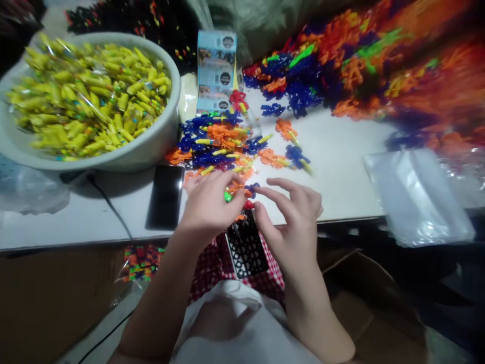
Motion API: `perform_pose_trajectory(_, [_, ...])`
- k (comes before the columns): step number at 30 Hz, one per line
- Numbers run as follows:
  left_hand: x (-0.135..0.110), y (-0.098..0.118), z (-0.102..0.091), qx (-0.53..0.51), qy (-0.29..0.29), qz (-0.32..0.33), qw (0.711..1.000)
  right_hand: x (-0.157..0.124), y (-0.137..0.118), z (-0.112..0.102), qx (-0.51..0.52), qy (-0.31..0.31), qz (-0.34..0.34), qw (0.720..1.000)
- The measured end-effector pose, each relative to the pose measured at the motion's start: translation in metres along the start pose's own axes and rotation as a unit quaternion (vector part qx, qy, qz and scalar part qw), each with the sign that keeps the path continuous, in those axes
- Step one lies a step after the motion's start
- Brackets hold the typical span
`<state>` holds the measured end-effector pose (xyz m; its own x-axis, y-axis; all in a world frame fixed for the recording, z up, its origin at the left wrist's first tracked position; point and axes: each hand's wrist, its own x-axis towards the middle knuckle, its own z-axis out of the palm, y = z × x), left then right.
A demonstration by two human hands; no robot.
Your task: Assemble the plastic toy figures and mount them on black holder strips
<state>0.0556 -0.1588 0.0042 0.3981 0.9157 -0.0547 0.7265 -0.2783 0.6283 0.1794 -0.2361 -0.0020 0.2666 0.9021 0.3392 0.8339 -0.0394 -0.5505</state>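
Note:
My left hand (214, 205) is over the near side of a loose pile of small plastic figures (227, 136), fingers bent and apart. A bright green piece (228, 196) shows between its thumb and index finger. My right hand (293, 217) faces it with fingers spread, the thumb close to a red piece (248, 204) and the index fingertip at a dark blue figure (253, 188). Beneath both hands a black perforated tray (247, 247) slants from the table edge onto the lap. Yellow wrapped tubes lie among the orange and blue figures.
A big pale basin (172, 96) of yellow tubes stands at left, a black phone (165, 197) in front of it. Printed labels (216, 68) stand behind the pile. Heaped colourful figures (352, 60) fill the back right. Clear plastic bags (419, 197) overhang the right edge.

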Motion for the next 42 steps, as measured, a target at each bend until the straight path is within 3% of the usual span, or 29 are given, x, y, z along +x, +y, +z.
perform_pose_trajectory(5, [-0.011, -0.002, -0.004, 0.006, 0.003, -0.043, 0.999, -0.001, -0.009, 0.008, 0.0, 0.004, -0.023, 1.0])
perform_pose_trajectory(9, [-0.018, -0.009, -0.003, -0.072, 0.005, -0.058, 0.996, -0.007, -0.012, 0.013, -0.004, 0.0, -0.03, 1.0])
perform_pose_trajectory(13, [-0.022, -0.016, -0.003, -0.173, -0.03, -0.042, 0.984, -0.009, -0.011, 0.016, 0.016, 0.011, -0.01, 1.0])
perform_pose_trajectory(16, [-0.021, -0.019, -0.005, -0.189, -0.035, -0.037, 0.981, -0.004, -0.009, 0.017, 0.064, 0.027, 0.031, 0.997])
perform_pose_trajectory(19, [-0.016, -0.023, -0.005, -0.186, -0.036, -0.001, 0.982, 0.004, -0.005, 0.018, 0.131, 0.021, 0.073, 0.988])
perform_pose_trajectory(28, [0.001, -0.035, -0.001, -0.151, -0.052, 0.1, 0.982, 0.014, 0.007, 0.025, 0.261, -0.074, 0.166, 0.948])
perform_pose_trajectory(34, [0.004, -0.041, 0.001, -0.176, -0.057, 0.157, 0.97, 0.014, 0.008, 0.028, 0.321, -0.11, 0.177, 0.924])
perform_pose_trajectory(42, [0.001, -0.042, 0.011, -0.232, -0.017, 0.134, 0.963, 0.014, 0.003, 0.032, 0.293, -0.087, 0.205, 0.93])
